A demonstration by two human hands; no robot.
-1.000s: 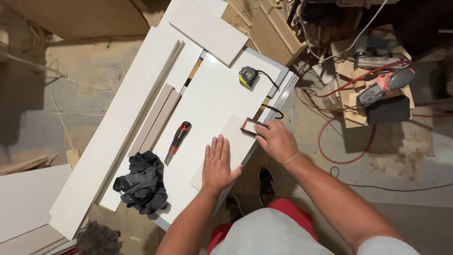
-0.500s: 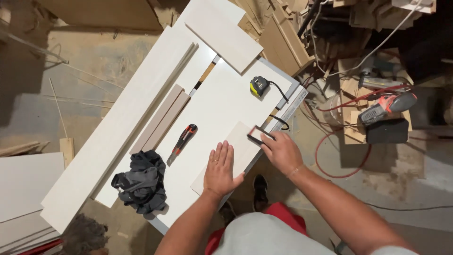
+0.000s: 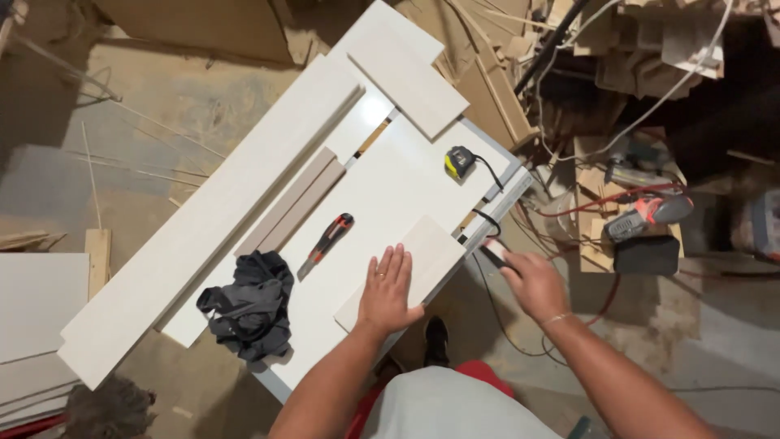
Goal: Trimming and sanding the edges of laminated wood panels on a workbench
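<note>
My left hand (image 3: 387,291) is flat, fingers spread, pressing the small pale board (image 3: 414,264) onto the white worktable (image 3: 382,187). The board's long axis runs diagonally, near-left to far-right, along the table's right edge. My right hand (image 3: 532,283) is just off the board's far-right corner, closed on a small sanding block (image 3: 493,252). Right hand is nearer that end.

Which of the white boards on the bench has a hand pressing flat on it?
The small pale board at the bench's near edge: the left hand lies flat on it. The long plank and the short board at the far end lie untouched.
</note>
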